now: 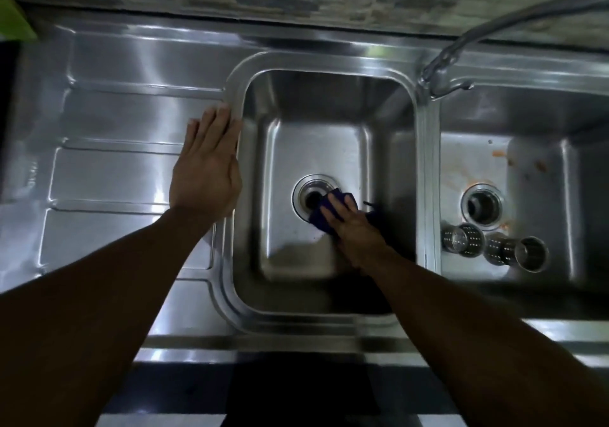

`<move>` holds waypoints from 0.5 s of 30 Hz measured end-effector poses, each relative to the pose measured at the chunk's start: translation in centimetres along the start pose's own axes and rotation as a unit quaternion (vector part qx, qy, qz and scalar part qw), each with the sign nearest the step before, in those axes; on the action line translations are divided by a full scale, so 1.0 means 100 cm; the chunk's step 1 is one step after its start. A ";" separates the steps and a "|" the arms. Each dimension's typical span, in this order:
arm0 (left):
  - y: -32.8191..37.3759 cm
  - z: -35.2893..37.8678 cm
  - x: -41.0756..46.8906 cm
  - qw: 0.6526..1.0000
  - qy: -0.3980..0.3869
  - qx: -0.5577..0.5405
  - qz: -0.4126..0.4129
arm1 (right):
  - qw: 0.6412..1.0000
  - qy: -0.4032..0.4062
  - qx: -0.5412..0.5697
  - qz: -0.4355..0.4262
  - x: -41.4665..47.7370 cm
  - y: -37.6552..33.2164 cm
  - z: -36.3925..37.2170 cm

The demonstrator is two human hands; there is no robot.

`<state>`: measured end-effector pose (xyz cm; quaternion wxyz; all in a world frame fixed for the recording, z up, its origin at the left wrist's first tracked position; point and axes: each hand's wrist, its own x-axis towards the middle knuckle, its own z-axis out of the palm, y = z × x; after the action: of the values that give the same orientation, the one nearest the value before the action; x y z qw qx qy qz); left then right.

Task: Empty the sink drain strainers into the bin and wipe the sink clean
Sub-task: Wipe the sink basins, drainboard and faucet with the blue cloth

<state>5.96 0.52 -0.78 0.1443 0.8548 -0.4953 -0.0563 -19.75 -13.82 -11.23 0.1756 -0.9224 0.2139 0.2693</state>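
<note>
Right hand (354,229) presses blue cloth (324,217) beside the drain (311,197).

left hand (206,166) lies flat, fingers together; right hand (354,229) reaches lower, fingers pressed downward, both arms extended.

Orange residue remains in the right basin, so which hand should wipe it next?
Probably the right hand: it presses the blue cloth near the drain, beside the stained right basin. The left hand rests on the drainboard.
</note>
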 end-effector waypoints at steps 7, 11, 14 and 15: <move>0.003 0.002 -0.002 1.000 -0.003 0.008 -0.001 | 0.990 -0.114 0.022 0.076 -0.007 -0.034 -0.006; 0.011 -0.004 0.001 0.995 -0.028 -0.083 -0.054 | 0.983 -0.107 0.122 0.081 -0.044 -0.024 -0.035; 0.027 -0.004 -0.002 0.986 -0.045 -0.141 -0.077 | 0.969 -0.059 0.218 0.097 -0.076 -0.027 -0.061; 0.036 -0.001 -0.006 0.987 -0.047 -0.136 -0.070 | 0.965 -0.029 0.244 0.091 -0.086 -0.028 -0.070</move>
<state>2.64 -0.61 0.34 0.2315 0.8563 -0.4279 -0.1735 -22.04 -11.98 -0.14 0.3765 -0.8199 0.3510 0.2508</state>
